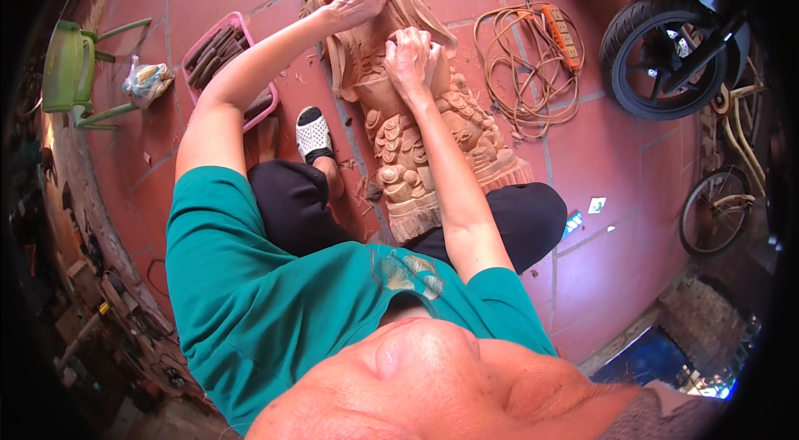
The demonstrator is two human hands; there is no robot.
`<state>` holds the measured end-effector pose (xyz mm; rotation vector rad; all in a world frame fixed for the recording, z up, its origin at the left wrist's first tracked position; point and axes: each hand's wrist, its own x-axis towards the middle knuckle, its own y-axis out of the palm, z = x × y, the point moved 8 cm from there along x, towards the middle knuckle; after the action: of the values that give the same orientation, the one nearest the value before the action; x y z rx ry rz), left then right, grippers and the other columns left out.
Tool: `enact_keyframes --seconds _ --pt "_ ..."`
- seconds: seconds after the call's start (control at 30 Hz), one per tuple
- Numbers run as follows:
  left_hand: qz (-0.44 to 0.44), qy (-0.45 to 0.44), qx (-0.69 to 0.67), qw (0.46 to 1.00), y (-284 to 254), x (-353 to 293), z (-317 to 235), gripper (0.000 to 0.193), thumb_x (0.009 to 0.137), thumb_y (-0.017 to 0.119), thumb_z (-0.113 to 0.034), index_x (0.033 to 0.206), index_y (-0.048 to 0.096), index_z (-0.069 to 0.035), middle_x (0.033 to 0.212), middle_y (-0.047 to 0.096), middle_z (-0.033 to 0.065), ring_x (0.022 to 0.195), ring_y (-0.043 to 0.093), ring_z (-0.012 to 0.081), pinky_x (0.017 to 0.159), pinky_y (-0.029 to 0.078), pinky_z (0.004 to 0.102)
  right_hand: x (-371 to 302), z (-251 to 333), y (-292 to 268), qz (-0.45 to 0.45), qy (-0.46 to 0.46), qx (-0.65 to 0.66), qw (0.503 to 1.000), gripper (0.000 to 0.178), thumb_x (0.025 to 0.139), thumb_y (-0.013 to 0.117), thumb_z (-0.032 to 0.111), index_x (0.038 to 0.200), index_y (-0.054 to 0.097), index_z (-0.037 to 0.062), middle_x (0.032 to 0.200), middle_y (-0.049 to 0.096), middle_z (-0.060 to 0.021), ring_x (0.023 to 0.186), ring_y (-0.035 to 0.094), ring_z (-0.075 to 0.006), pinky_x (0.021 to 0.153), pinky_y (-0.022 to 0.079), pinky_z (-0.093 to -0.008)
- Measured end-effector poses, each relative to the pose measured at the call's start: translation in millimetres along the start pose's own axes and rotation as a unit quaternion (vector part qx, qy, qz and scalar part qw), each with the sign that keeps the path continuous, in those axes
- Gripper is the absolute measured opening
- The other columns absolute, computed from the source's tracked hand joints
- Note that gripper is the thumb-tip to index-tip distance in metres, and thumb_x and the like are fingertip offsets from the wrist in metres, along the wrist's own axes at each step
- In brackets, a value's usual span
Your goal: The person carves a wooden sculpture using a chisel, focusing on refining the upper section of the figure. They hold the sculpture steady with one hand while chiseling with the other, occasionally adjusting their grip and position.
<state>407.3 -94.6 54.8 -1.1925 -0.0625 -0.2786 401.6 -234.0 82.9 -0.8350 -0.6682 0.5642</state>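
Note:
A carved wooden statue [398, 140] lies lengthwise on the floor before me, its carved head end away from me and its base near my knees. My left hand [359, 3] is curled closed against the upper part of the carving, among its draped folds. Lower and to the right, my right hand [411, 61] presses on the middle of the statue with its fingers bent and drawn together. Anything between the fingers of either hand is hidden from this view. Wood chips lie on the tiles around the statue.
On the left stand a pink basket [272, 99] of long dark tools, a knotted plastic bag [147, 80] and a green chair [71, 65]. To the right lie a coiled brown cord [499, 78] and an orange power strip [561, 38], near a motorbike wheel [663, 54] and a bicycle wheel [714, 211].

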Motion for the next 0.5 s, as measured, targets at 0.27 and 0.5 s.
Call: enact_keyframes --seconds 0.27,0.5 --pt "0.114 -0.010 -0.036 0.993 5.9 -12.1 -9.1 0.013 0.081 0.058 -0.009 0.084 0.065 0.001 0.087 0.065 0.0165 0.083 0.067 0.0294 0.070 0.053 0.0416 -1.8 -2.0 -1.3 -0.013 0.000 0.010 1.000 0.014 0.084 0.063 0.022 0.090 0.069 0.0100 0.100 0.065 -0.0070 0.105 0.055 -0.0257 0.089 0.036 -0.0444" --pt "0.001 -0.052 -0.156 0.986 -18.4 -32.9 15.1 0.009 0.078 0.059 -0.008 0.075 0.062 0.000 0.078 0.065 0.0134 0.075 0.067 0.0330 0.067 0.054 0.0438 -1.3 -2.7 0.2 -0.007 0.009 -0.019 1.000 0.014 0.083 0.064 0.020 0.089 0.068 0.0082 0.098 0.064 -0.0076 0.103 0.056 -0.0263 0.086 0.037 -0.0451"
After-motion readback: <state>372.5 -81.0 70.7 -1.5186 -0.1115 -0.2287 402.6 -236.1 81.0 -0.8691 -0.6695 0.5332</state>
